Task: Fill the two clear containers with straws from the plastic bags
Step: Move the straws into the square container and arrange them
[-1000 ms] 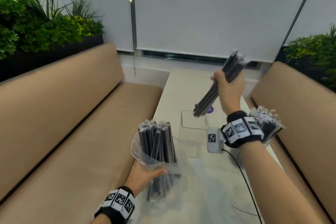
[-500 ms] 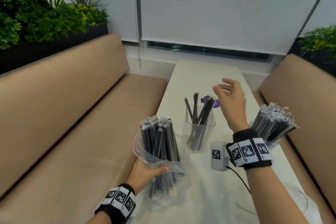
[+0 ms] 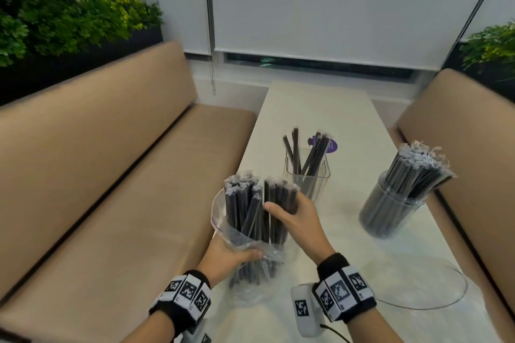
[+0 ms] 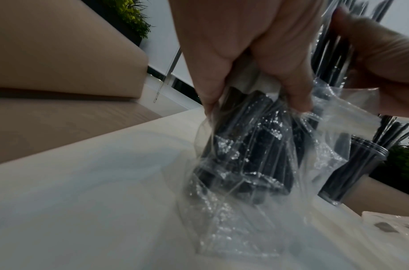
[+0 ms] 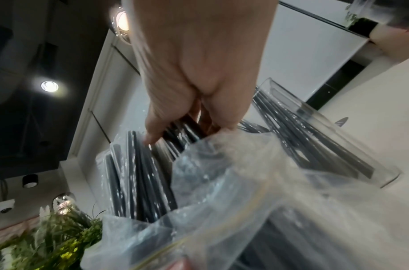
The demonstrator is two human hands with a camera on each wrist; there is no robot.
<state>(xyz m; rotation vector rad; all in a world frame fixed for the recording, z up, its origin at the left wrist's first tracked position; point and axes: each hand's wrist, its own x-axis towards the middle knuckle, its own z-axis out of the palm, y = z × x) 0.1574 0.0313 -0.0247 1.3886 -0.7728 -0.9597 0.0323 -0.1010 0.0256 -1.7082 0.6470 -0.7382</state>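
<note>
My left hand [image 3: 227, 256] grips a clear plastic bag [image 3: 223, 220] of black wrapped straws [image 3: 245, 203] and holds it upright at the table's near left edge. My right hand [image 3: 292, 214] reaches into the bag's top and closes its fingers [image 5: 152, 135] around a bunch of straws [image 5: 139, 164]. Just behind stands a square clear container [image 3: 320, 175] with a few straws [image 3: 312, 156] leaning in it. A round clear container [image 3: 390, 214] at the right is packed with straws. In the left wrist view my fingers [image 4: 291, 87] pinch the bag [image 4: 256, 155] around the bundle.
The narrow white table [image 3: 320, 108] runs between two tan benches [image 3: 111, 161], [image 3: 459, 133]. A purple round sticker [image 3: 333, 146] lies behind the square container. A flat clear round lid [image 3: 423, 287] lies at the near right. Green plants [image 3: 55, 8] line the back left.
My right hand dropped a bunch of straws into the square container, let go, then came back to the bag and took hold of more straws. The left hand kept holding the bag.
</note>
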